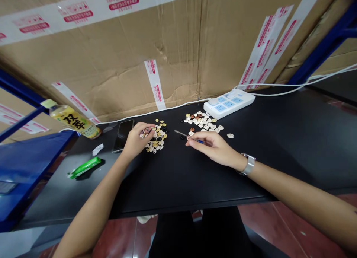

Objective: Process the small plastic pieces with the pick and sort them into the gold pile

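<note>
My right hand (213,146) is closed round a thin screwdriver (182,133). Its metal shaft points left above the black table, and a bit of blue handle shows between the fingers. My left hand (139,137) rests at the left edge of a pile of small oval button-like pieces with holes (157,139), coloured white, yellow and black. Its thumb and forefinger are curled together among the pieces; what lies between the tips is too small to make out. A second spread of such pieces (205,121), mostly white with some brown, lies beyond my right hand.
A white power strip (229,103) with cables stands against the cardboard (178,45) at the back. To the left are a phone (122,136), a drink bottle (75,120), a green wrapped packet (85,167) and a paper scrap (97,149). Blue metal framing (21,88) flanks the table (178,183).
</note>
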The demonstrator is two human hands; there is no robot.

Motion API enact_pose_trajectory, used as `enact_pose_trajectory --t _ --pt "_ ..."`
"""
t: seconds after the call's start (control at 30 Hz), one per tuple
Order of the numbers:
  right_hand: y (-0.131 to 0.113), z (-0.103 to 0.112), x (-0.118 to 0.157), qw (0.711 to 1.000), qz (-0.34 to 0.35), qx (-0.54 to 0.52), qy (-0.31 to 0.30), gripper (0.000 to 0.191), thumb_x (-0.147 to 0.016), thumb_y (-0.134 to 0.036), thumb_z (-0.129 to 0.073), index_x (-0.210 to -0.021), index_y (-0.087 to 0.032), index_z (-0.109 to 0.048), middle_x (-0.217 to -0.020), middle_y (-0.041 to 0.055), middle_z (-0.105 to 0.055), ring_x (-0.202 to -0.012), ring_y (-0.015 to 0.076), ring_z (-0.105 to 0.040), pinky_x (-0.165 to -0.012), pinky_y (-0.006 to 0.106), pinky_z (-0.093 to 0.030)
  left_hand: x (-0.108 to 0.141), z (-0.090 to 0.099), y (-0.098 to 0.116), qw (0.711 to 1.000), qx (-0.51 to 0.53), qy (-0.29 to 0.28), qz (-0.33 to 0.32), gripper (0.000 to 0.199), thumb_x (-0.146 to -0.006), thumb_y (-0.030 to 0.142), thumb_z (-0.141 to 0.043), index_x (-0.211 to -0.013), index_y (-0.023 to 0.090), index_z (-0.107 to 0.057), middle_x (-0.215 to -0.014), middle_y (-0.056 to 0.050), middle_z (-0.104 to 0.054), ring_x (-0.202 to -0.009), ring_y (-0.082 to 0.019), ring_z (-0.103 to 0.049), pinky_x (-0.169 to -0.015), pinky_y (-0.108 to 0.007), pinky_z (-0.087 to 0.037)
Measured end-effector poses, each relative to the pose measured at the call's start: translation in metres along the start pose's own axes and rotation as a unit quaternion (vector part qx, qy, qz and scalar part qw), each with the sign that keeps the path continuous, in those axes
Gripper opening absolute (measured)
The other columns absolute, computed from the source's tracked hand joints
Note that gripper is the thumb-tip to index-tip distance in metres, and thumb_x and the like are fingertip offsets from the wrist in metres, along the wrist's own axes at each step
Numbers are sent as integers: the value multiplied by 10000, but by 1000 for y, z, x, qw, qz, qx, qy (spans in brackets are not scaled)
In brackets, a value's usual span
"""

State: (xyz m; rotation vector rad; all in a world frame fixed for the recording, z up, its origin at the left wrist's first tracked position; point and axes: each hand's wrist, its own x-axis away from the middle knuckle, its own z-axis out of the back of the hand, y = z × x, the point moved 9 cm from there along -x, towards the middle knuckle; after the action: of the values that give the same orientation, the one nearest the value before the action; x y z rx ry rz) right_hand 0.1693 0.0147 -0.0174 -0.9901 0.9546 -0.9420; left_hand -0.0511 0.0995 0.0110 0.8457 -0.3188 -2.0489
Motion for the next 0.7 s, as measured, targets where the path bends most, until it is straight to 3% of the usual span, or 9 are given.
enact_pose_trajectory --t 0.1,0.2,0.3,0.4,0.53,0.7 --pt "-2 12 -1 997 -7 -66 39 298 -901 -435 -626 -916 -156 -732 -890 69 -692 -752 147 -589 -591 268 -392 7 -8 29 998 7 1 -62 213 -912 233 -582 -1082 183 -699 -987 -88 -658 -887 -188 -618 -811 -341 -519" --pt "-1 22 -3 988 -14 -132 72 302 -881 -438 -644 -893 -147 -720 -794 42 -666 -650 117 -564 -544 256 -372 20 -35 59 989 -22 -63 -130 249 -941 215 -540 -1157 193 -661 -1066 -91 -668 -1013 -203 -620 -949 -382 -492" --pt "0 29 -5 983 -7 -158 94 294 -869 -435 -651 -851 -148 -715 -624 -25 -551 -518 77 -447 -497 249 -317 32 -65 75 977 -64 -136 -153 310 -963 246 -505 -1254 202 -603 -1161 -96 -652 -1090 -218 -606 -1003 -401 -471" --pt "2 32 -6 981 -1 -164 102 275 -873 -411 -644 -832 -148 -716 -551 -57 -455 -495 67 -383 -490 246 -275 38 -85 85 962 -114 -172 -179 360 -981 297 -472 -1320 208 -556 -1281 -101 -614 -1194 -245 -561 -1048 -424 -438" --pt "5 33 -7 981 1 -163 102 260 -879 -390 -634 -847 -148 -723 -558 -58 -429 -513 71 -371 -498 249 -256 30 -97 91 952 -163 -167 -197 402 -1015 313 -392 -1378 179 -501 -1370 -102 -582 -1277 -252 -502 -1083 -416 -380" --pt "5 33 -8 982 6 -159 100 271 -879 -401 -631 -829 -148 -715 -566 -59 -409 -520 72 -339 -501 255 -237 4 -107 89 957 -192 -149 -157 385 -1035 357 -334 -1211 159 -613 -1225 -99 -651 -1154 -235 -570 -987 -393 -390"
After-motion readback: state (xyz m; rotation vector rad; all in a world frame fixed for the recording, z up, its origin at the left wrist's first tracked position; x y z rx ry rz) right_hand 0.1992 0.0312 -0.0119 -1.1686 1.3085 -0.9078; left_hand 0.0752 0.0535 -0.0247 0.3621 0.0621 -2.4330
